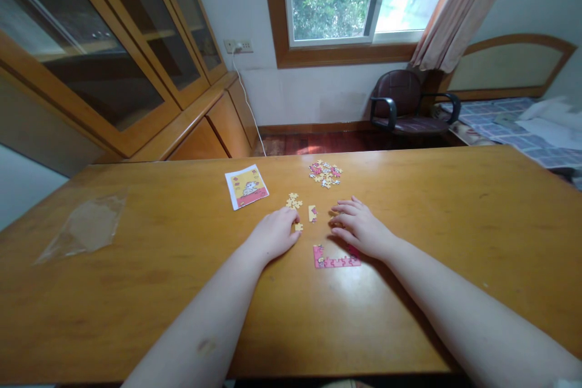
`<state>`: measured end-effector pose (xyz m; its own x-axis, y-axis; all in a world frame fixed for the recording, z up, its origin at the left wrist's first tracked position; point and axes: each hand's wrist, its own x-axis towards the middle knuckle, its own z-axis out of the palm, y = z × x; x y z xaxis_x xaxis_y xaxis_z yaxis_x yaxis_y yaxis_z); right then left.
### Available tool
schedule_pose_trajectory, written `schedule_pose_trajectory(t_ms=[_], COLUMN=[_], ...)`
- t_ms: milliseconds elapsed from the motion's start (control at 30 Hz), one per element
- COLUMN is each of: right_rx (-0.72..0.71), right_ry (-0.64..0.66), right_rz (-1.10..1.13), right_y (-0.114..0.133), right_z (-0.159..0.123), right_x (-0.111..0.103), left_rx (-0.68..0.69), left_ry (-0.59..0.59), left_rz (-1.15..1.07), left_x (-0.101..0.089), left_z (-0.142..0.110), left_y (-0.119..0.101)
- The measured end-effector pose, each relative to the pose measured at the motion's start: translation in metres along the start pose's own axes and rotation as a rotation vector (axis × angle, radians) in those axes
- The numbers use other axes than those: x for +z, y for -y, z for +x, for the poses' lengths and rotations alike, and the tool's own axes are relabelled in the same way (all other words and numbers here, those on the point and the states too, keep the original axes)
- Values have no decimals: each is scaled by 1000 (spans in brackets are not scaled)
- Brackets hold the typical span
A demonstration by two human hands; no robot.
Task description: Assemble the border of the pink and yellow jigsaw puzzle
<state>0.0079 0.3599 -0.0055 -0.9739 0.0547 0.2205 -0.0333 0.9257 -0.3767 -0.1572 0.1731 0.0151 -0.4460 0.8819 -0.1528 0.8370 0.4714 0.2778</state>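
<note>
Sitting well in from every edge of the table (136,297), the pink puzzle border (337,263) has lots of wood on the near side. Right hand (364,229) partly hides its right end, fingers loosely spread. Left hand's (275,233) curled by a yellow piece (299,227), can't tell if it's pinching it. Loose pile (325,174) and picture card (248,188) crowd the far edge, plastic bag (88,224) way left.
</note>
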Motion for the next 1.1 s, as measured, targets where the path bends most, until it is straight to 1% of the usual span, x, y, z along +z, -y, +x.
schedule_pose_trajectory(t_ms=[200,400,633,833,933,1000,1100], right_rx=[-8,-7,-17,-19,-18,-21,-24], right_ry=[-10,-8,-18,-12,-8,-7,-2], right_rz=[14,11,26,28,25,23,27], right_y=[-1,-1,-2,-2,-1,-1,-1], right_z=[0,0,0,0,0,1,1], right_x=[0,0,2,2,2,1,1], left_rx=[-33,-25,-42,13,33,40,59], left_ry=[30,60,97,100,124,131,111], left_rz=[-36,-71,-72,-85,-112,-137,-213], left_x=[3,6,5,5,6,6,6], left_z=[2,0,-2,-1,-1,-1,0], left_y=[3,9,8,9,8,6,2])
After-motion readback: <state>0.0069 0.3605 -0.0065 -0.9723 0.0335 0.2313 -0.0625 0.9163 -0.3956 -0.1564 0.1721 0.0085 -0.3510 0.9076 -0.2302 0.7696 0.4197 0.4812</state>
